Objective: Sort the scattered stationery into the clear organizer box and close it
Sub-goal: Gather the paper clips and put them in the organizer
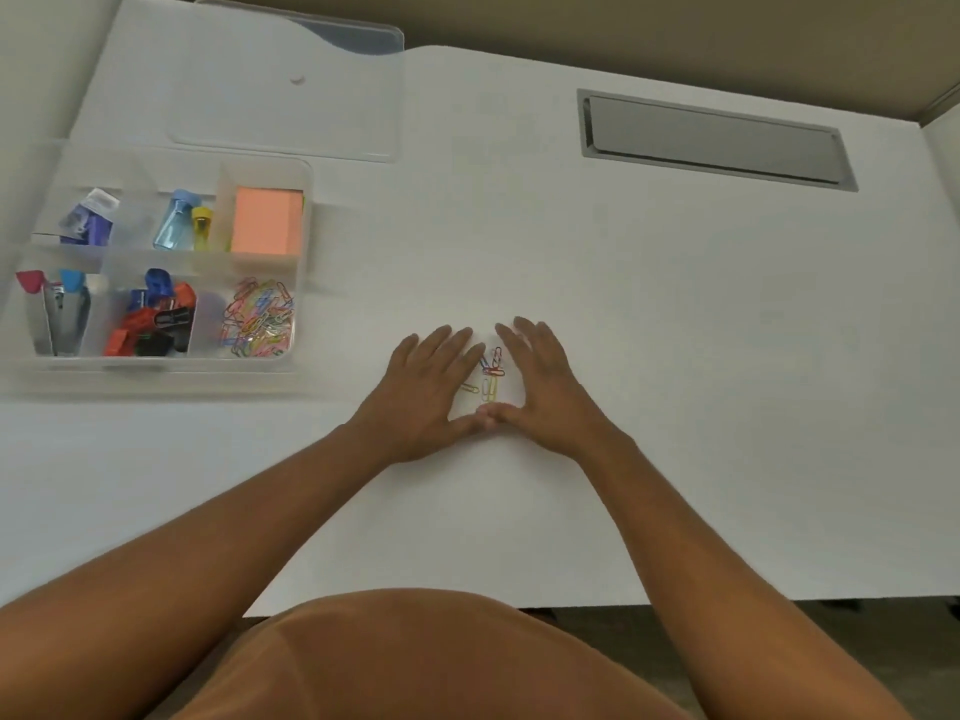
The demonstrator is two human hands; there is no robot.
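A small heap of coloured paper clips [490,375] lies on the white table [675,356]. My left hand [426,392] and my right hand [540,387] rest flat on either side of it, fingers spread, thumbs touching below the heap, so the clips sit in the gap between them. Neither hand holds anything. The clear organizer box [306,262] stands open at the left. Its compartments hold orange sticky notes [266,220], paper clips [260,317], binder clips [156,317], a blue and a yellow small bottle [182,220] and other small items.
The box's clear lid [291,85] lies flat on the table behind the box. A grey recessed cable flap [717,140] sits in the tabletop at the back right. The table's front edge runs just above my lap.
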